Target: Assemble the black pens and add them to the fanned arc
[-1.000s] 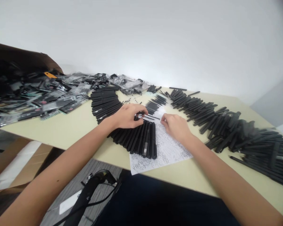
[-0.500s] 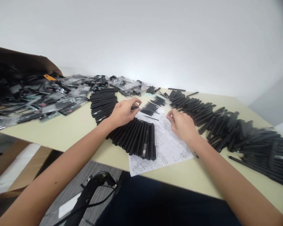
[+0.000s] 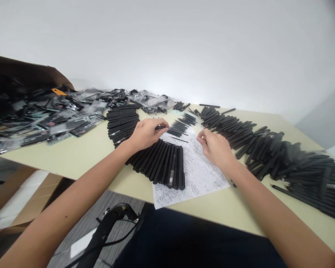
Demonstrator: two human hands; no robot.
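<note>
My left hand [image 3: 149, 132] is closed around a slim black pen [image 3: 159, 127], mostly hidden by the fingers. It hovers over a fan-shaped row of black pens [image 3: 159, 160]. Fingertips pinched together, my right hand [image 3: 213, 145] is above a scribbled sheet of paper [image 3: 197, 175]; anything between them is too small to make out. Between the hands lies a group of thin black sticks [image 3: 177, 128], like pen refills, with one single stick [image 3: 179, 140] apart from them on the paper.
A long heap of black pens [image 3: 279, 152] spreads over the right of the yellowish table [image 3: 212, 212]. Flat plastic packets [image 3: 72, 119] pile up at the left, by an open cardboard box [image 3: 56, 74]. A wall [image 3: 167, 48] stands behind the table.
Both hands stay almost where they were. My left hand has shifted very slightly to the right; the grips look the same.
</note>
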